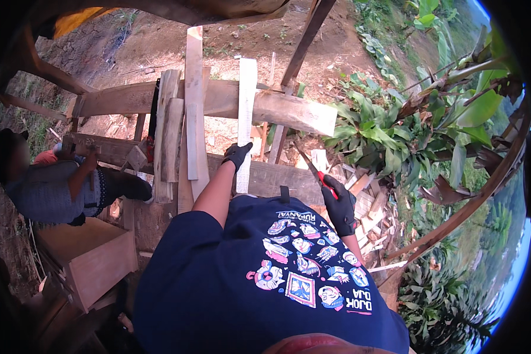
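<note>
My left hand [236, 157], in a dark glove, grips the left edge of a narrow pale wooden board [246, 97]. This board lies lengthwise away from me across two thick horizontal beams, the far beam [289, 112] and the near beam [277, 177]. Off to the right of the board, my gloved right hand [340, 205] is closed around the red handle of a hand saw [308, 161]. The saw's dark, tapering blade points up and to the left, apart from the board.
Several rough planks [194, 112] lie across the beams left of the board. At far left a person [53, 186] sits beside a wooden box [100, 259]. Offcuts [369, 218] are heaped at right, below leafy plants [374, 124]. A slanted post [304, 47] rises behind the far beam.
</note>
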A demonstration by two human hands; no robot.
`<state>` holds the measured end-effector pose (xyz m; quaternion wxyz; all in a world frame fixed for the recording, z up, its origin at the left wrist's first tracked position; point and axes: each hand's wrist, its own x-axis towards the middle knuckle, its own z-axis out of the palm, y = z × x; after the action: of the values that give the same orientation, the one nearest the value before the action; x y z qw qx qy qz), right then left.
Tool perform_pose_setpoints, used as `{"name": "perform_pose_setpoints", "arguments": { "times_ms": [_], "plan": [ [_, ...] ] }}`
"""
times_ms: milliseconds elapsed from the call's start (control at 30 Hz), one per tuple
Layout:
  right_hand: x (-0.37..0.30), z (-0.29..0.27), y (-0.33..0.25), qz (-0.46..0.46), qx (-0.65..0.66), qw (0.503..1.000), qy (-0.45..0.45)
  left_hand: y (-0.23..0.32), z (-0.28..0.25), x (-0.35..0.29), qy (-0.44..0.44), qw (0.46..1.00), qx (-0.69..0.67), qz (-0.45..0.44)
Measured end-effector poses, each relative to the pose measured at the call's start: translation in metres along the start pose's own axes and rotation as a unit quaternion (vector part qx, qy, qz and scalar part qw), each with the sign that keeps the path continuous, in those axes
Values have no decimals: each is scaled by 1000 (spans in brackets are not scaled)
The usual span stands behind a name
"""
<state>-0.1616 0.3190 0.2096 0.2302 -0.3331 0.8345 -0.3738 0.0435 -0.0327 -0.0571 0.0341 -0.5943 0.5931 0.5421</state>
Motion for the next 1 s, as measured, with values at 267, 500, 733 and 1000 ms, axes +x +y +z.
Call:
{"name": "perform_pose_setpoints", "arguments": {
  "times_ms": [267, 500, 733, 1000],
  "plan": [
    [0, -7, 6, 37, 31, 998, -37, -16, -41, -83, 81, 987, 133, -39],
    [12, -15, -3, 13, 31, 996, -81, -24, -42, -114, 88, 979, 180, -46],
    [16, -25, -2, -3, 42, 994, -100, -37, -27, -150, 140, 964, 217, -60],
    [22, -32, -13, -4, 15, 992, -123, -63, -7, -134, 176, 941, 272, -101]
  ]
}}
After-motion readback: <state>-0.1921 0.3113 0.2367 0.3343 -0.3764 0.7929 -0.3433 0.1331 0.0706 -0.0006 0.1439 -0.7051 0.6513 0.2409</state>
